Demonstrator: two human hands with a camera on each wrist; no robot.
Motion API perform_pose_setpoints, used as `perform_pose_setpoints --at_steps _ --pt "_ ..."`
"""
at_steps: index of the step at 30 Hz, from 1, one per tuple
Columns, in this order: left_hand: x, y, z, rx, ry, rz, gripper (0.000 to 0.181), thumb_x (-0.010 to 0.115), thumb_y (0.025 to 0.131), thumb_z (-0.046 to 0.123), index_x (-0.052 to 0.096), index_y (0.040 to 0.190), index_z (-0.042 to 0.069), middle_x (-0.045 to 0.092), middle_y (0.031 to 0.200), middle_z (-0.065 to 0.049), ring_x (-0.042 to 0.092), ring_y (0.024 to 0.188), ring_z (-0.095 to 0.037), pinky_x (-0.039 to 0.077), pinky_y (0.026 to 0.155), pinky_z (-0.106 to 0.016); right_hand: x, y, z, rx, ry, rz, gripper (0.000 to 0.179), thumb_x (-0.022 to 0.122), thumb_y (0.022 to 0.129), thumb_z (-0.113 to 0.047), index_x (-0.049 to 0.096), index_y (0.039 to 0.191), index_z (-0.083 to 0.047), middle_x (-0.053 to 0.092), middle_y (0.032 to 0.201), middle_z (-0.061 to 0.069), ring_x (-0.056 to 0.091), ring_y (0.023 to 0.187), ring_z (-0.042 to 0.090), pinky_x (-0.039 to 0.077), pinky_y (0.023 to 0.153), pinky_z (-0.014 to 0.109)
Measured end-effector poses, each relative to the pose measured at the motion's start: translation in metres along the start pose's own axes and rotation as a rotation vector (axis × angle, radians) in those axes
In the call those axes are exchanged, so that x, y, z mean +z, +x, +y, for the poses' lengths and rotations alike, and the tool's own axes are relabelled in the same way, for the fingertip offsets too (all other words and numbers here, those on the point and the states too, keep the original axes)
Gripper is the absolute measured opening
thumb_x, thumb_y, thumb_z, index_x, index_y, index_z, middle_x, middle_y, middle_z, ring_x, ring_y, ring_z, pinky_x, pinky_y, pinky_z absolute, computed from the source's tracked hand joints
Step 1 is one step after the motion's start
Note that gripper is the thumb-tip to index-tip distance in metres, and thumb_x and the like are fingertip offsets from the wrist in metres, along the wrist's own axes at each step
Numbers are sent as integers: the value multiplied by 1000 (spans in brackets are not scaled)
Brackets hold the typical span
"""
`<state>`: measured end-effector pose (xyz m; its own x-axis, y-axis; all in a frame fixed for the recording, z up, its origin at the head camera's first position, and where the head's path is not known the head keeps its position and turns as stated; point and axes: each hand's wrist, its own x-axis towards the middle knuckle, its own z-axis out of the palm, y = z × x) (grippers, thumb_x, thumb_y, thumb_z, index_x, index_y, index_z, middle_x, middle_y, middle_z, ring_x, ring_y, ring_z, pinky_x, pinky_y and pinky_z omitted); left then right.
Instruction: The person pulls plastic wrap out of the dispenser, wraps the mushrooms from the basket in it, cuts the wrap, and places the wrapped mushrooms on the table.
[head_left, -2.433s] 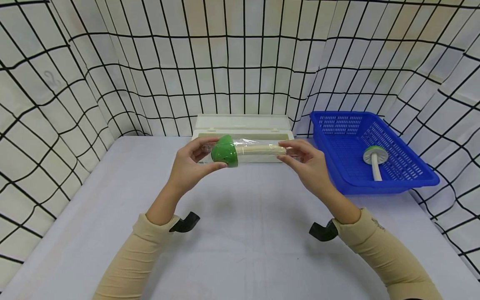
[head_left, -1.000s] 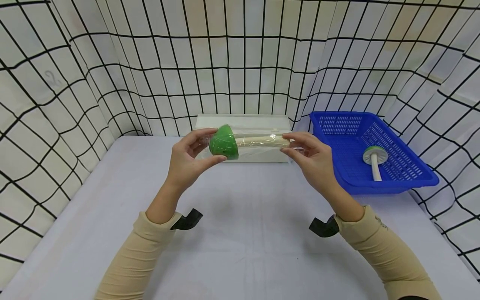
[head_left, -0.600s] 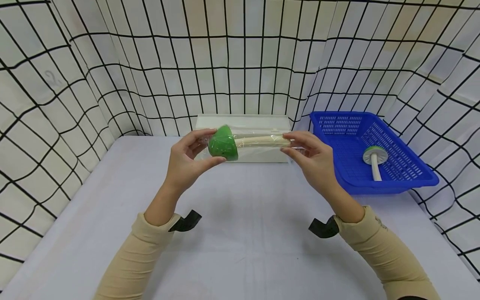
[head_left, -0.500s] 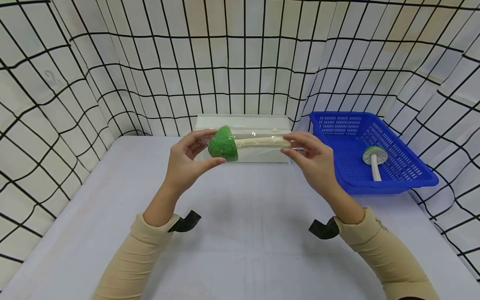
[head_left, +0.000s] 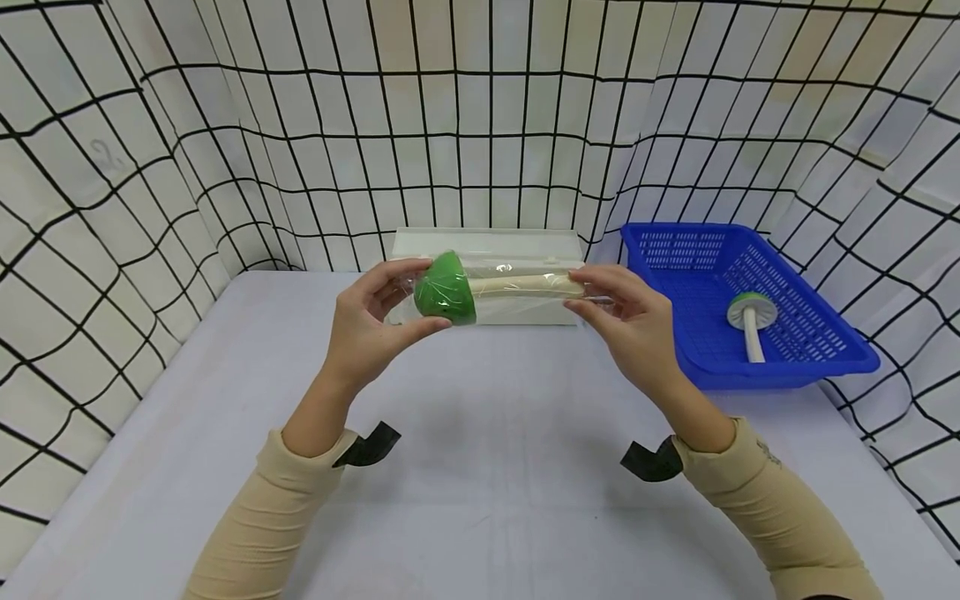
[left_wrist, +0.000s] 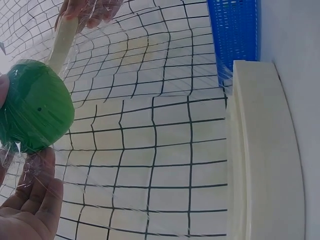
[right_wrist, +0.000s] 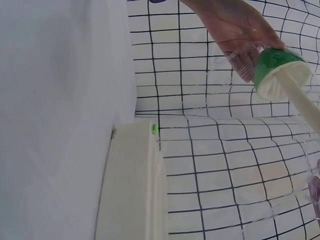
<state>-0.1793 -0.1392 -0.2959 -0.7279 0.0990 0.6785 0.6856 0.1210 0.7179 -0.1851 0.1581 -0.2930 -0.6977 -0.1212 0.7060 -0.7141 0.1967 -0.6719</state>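
Both hands hold a mushroom-shaped object wrapped in clear plastic, sideways above the table. It has a green domed cap (head_left: 446, 289) and a long cream stem (head_left: 525, 286). My left hand (head_left: 371, 321) grips the cap between thumb and fingers. My right hand (head_left: 626, 321) pinches the wrapped stem's far end. In the left wrist view, left fingers (left_wrist: 42, 200) touch the film under the cap (left_wrist: 40, 107). The right wrist view shows the cap's pale underside (right_wrist: 272, 87) and the left hand (right_wrist: 237, 32) at the cap; the right hand is mostly out of frame.
A long white box (head_left: 525, 313) stands behind the held object, against the black-lined grid wall (head_left: 487, 158). At the right, a blue perforated basket (head_left: 690, 317) holds a similar object with a green cap and white stem (head_left: 752, 333). White cloth (head_left: 495, 467) covers the table.
Since the earliest frame, both hands have risen slightly with the wrapped object. The right hand has shifted a little to the right. Over the last half second, movement is slight and the grips stay alike.
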Motion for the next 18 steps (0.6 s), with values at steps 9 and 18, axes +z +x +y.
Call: perform_pose_setpoints --at_steps 9,18 --pt "-1 -2 4 35 -6 4 70 85 60 -26 62 125 -13 68 121 3 64 109 -18 51 100 -30 -1 0 -3 -24 10 -2 32 72 84 21 69 115 12 66 116 -13 65 95 12 55 73 17" --pt "-3 -3 8 73 -19 3 68 88 62 -19 62 124 -13 68 122 4 63 111 -18 51 100 -30 -3 -3 -8 -83 25 -1 34 70 80 27 69 111 15 69 116 -6 66 96 13 57 80 21"
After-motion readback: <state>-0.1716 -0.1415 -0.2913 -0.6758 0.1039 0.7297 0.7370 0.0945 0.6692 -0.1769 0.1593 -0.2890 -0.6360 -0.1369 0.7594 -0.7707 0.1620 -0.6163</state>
